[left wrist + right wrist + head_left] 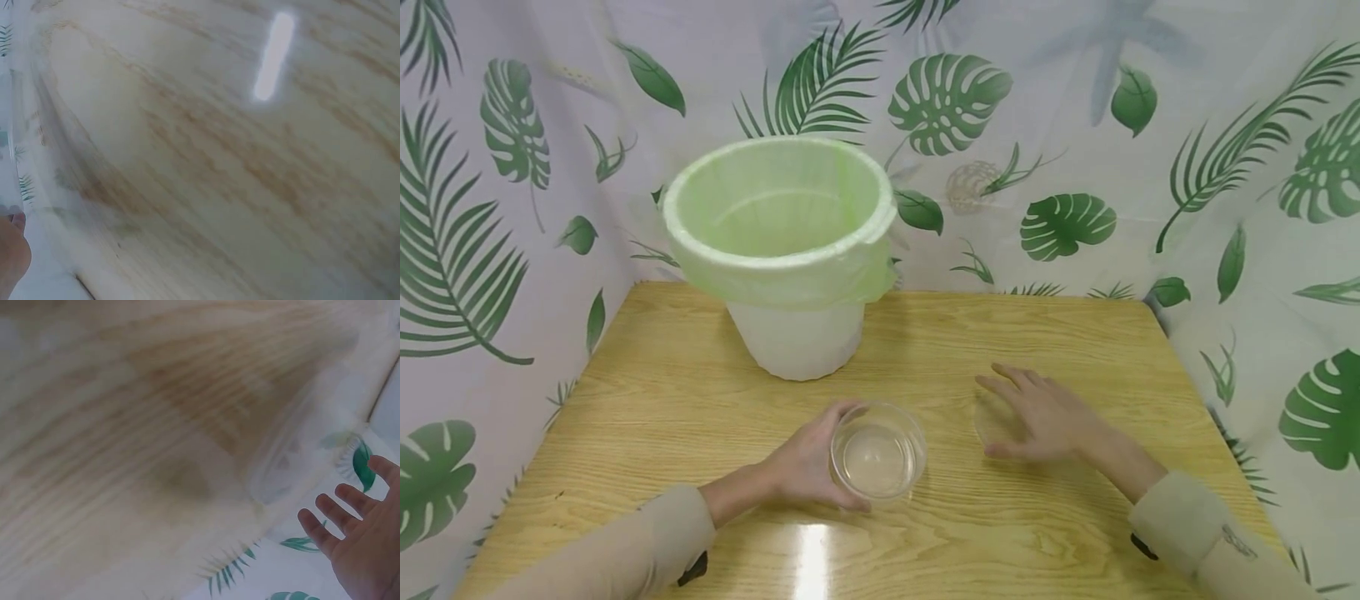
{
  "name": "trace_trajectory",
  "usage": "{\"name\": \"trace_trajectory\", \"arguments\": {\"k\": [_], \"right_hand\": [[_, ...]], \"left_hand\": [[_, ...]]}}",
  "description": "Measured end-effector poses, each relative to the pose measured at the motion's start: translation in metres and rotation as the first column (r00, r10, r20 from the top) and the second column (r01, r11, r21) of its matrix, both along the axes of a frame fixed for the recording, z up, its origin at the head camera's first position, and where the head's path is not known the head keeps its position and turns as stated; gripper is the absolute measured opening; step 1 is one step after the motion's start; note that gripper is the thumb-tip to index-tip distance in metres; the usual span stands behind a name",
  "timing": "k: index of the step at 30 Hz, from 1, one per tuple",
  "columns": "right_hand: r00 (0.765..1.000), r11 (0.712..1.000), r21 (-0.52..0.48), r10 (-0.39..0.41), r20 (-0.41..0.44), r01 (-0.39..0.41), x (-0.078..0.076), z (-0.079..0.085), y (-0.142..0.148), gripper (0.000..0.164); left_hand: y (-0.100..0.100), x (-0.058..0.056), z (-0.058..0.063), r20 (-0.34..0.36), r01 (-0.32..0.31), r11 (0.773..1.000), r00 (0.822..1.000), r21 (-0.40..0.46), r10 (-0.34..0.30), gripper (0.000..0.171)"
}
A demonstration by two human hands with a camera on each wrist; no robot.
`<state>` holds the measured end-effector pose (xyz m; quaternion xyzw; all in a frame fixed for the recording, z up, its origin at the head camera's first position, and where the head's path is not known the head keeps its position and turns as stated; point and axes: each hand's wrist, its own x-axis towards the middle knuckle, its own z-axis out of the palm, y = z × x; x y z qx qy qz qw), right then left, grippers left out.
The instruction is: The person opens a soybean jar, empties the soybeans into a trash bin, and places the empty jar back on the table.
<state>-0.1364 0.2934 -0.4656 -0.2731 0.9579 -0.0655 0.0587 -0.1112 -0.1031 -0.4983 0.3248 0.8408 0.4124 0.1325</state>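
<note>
My left hand (811, 462) grips a round clear plastic container (880, 454) by its left side, thumb at the near side and fingers at the far side. Its round mouth faces up toward the head camera. At the left edge of the left wrist view, part of the left hand (11, 253) shows beside a strip of clear plastic. Over the table to the right, my right hand (1047, 417) is spread, thumb apart from the fingers. A faint, clear curved edge shows by its fingers in the head view. Separated fingers (319, 531) appear in the right wrist view, with nothing visible in them.
A white bin (797, 337) lined with a pale green bag (775, 287) stands on the wooden table (962, 533), beyond the left hand. Leaf-printed white sheeting (977, 183) encloses the back and both sides. A light reflection shines on the near tabletop.
</note>
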Motion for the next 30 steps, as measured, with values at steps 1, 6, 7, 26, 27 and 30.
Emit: {"name": "trace_trajectory", "arguments": {"k": [1,6,7,26,27,30], "right_hand": [[1.000,1.000,-0.002,0.000,0.005,0.000,0.001,-0.003,0.002,0.100],[1.000,1.000,0.000,0.016,-0.002,-0.016,0.007,-0.013,0.009,0.102],[1.000,1.000,0.002,0.019,-0.007,-0.019,0.007,-0.015,0.009,0.102],[1.000,1.000,0.013,-0.004,0.011,0.004,0.000,-0.021,0.013,0.094],[1.000,1.000,0.011,-0.004,0.011,0.004,0.000,-0.020,0.011,0.094],[1.000,1.000,-0.009,-0.004,0.013,0.004,-0.001,-0.016,0.006,0.095]], "left_hand": [[0.001,0.000,-0.001,0.003,0.002,1.000,1.000,-0.003,-0.002,0.129],[0.004,0.002,-0.006,0.018,0.013,1.000,1.000,-0.015,-0.013,0.128],[0.004,0.003,-0.007,0.021,0.012,1.000,1.000,-0.019,-0.012,0.128],[0.021,0.002,-0.023,0.030,0.057,0.997,0.998,-0.059,-0.055,0.129],[0.021,0.002,-0.024,0.027,0.056,0.997,0.998,-0.055,-0.054,0.129],[0.023,0.001,-0.026,0.020,0.052,0.998,0.999,-0.037,-0.051,0.127]]}}
